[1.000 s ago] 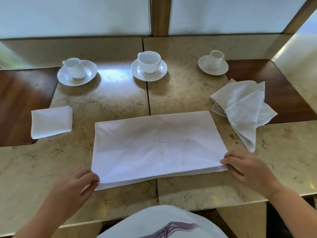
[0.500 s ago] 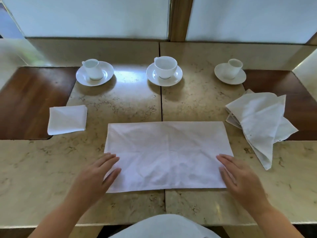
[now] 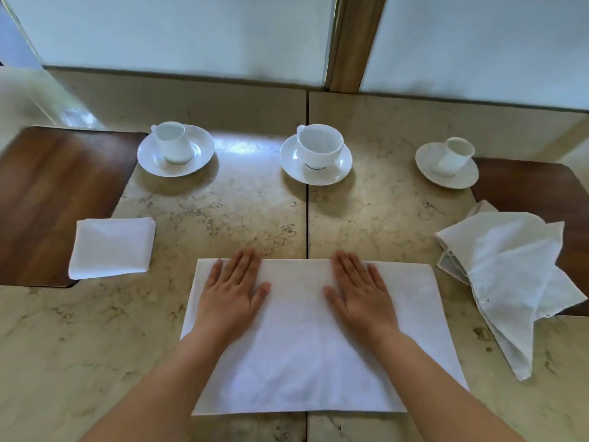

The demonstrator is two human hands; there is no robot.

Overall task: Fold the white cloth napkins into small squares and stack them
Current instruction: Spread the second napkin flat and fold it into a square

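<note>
Marble tabletop [image 3: 223,218] fills most of what we see, its slabs meeting at a dark seam down the middle, with dark wood insets at the left and right edges. On it, nearest us, lies the half-folded napkin [image 3: 306,362], a flat white rectangle straddling the seam. We see a loose heap of unfolded napkins [image 3: 506,275] at the right, partly over the wood inset. A folded square napkin [image 3: 111,247] sits at the left, well apart from the rectangle. Our left hand [image 3: 229,298] and right hand [image 3: 360,298] lie palm down on the rectangle's far half, fingers extended and flat, gripping nothing. Along the far side stand three white cups on saucers [image 3: 315,154].
</note>
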